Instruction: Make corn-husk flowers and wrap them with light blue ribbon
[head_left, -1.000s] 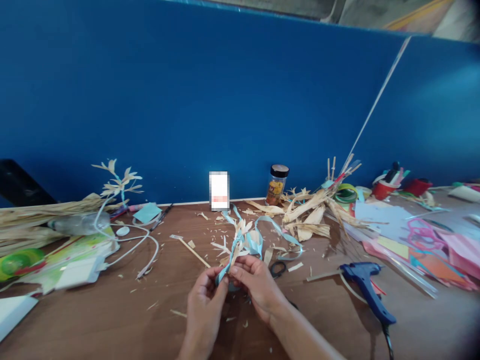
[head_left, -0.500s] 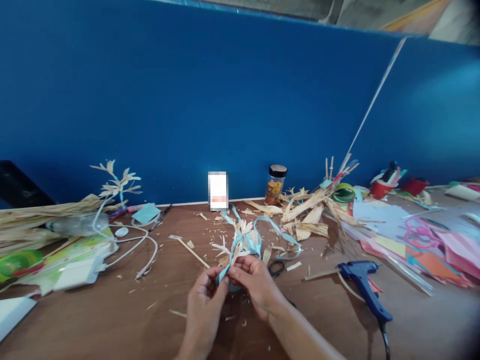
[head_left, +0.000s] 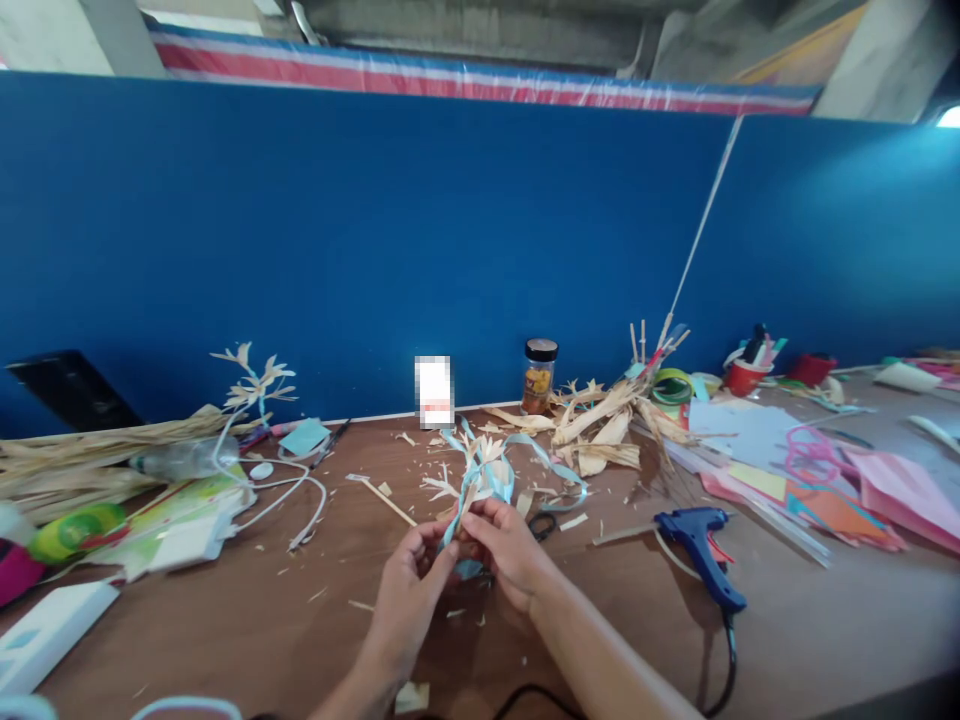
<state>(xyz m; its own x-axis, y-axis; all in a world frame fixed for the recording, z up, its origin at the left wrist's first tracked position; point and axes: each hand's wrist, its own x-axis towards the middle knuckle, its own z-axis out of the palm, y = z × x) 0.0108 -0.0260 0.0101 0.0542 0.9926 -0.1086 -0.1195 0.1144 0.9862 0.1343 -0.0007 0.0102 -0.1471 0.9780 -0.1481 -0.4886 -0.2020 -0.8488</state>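
Between my two hands is a pale husk flower (head_left: pixel 484 468) with its stem upright and light-blue ribbon around it. My left hand (head_left: pixel 412 580) pinches the light-blue ribbon (head_left: pixel 453 528) low on the stem. My right hand (head_left: pixel 506 545) grips the flower's stem just below the petals, its fingers curled and partly hiding the stem. More ribbon trails behind the flower to the right. Scissors with dark handles (head_left: pixel 541 526) lie partly hidden beside my right hand, and a thin stick (head_left: pixel 388 502) rests left of the flower.
A blue glue gun (head_left: pixel 701 545) with its cord lies to the right. Dried husks (head_left: pixel 600 425) and a lidded jar (head_left: pixel 539 378) stand at the back. On the left are a finished husk flower (head_left: pixel 259 385), a white cable (head_left: pixel 319 490) and a plastic bottle (head_left: pixel 184 458). A blue partition (head_left: pixel 420 220) rises behind.
The camera view has tilted up, showing more above the partition, and shifted slightly left. Both hands keep hold of the flower and ribbon with little visible movement.
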